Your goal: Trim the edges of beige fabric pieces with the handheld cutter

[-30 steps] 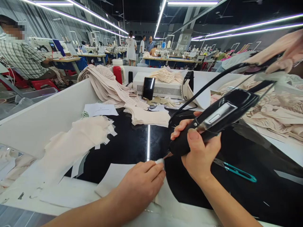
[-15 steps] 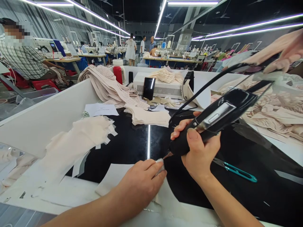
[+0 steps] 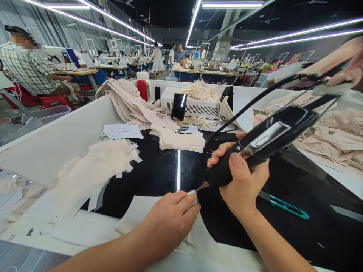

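Note:
My right hand (image 3: 244,185) is wrapped round a black corded electric hand tool (image 3: 272,132), its body slanting up to the right. The tool's narrow copper-coloured tip (image 3: 202,186) points down-left at a small pale grey block (image 3: 193,194). My left hand (image 3: 170,215) grips this block between thumb and fingers, over a white sheet (image 3: 138,207) at the table's near edge. Whether tip and block touch, I cannot tell. Right of my right hand lie teal thread snips (image 3: 287,207) on the black tabletop (image 3: 159,170).
Another person's hand (image 3: 343,71) is by the tool's cable (image 3: 255,94) at upper right. Cream fabric pieces (image 3: 96,166) lie left, a cream stack (image 3: 181,138) ahead. A phone (image 3: 179,107) leans against a white vented box (image 3: 201,107). A white side panel (image 3: 65,139) bounds the left.
The tool's upper end and the other person's hand have shifted slightly right. My left hand keeps its place on the block. My right hand is marginally further right.

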Demonstrator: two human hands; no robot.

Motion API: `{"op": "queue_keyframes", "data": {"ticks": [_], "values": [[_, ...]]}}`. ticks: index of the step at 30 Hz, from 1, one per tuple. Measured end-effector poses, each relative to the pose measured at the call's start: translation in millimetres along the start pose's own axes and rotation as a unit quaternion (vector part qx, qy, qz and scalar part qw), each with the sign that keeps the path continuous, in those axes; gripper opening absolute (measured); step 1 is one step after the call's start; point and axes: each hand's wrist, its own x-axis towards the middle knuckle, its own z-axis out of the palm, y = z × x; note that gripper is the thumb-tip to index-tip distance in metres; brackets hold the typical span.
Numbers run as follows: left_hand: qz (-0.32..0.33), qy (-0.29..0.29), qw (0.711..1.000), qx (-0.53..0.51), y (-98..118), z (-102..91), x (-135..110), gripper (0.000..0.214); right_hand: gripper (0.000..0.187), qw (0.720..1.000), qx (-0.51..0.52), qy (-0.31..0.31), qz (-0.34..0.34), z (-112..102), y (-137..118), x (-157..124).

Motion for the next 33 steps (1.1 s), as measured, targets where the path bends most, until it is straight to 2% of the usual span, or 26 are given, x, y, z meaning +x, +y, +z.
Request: {"op": "queue_keyframes", "data": {"ticks": [6, 9, 27, 33], "values": [[-0.001, 0.025, 1.000, -0.011, 1.3, -2.0, 3.5, 0.029, 0.041, 1.000, 0.001, -0.012, 0.004, -0.6, 1.8, -3.5], [-0.001, 0.028, 1.000, -0.008, 1.2, -2.9, 3.8, 0.030, 0.037, 1.000, -0.018, -0.011, -0.001, -0.7, 1.7, -4.1], [-0.001, -0.018, 1.000, -0.022, 1.2, -1.9, 4.3, 0.028, 0.040, 0.999, -0.022, 0.006, 0.024, 4.7, 1.5, -4.9], [0.011, -0.054, 0.998, -0.010, 0.7, -0.8, 4.5, 0.028, 0.045, 0.999, -0.004, -0.001, 0.032, 10.5, -1.0, -8.5]]}}
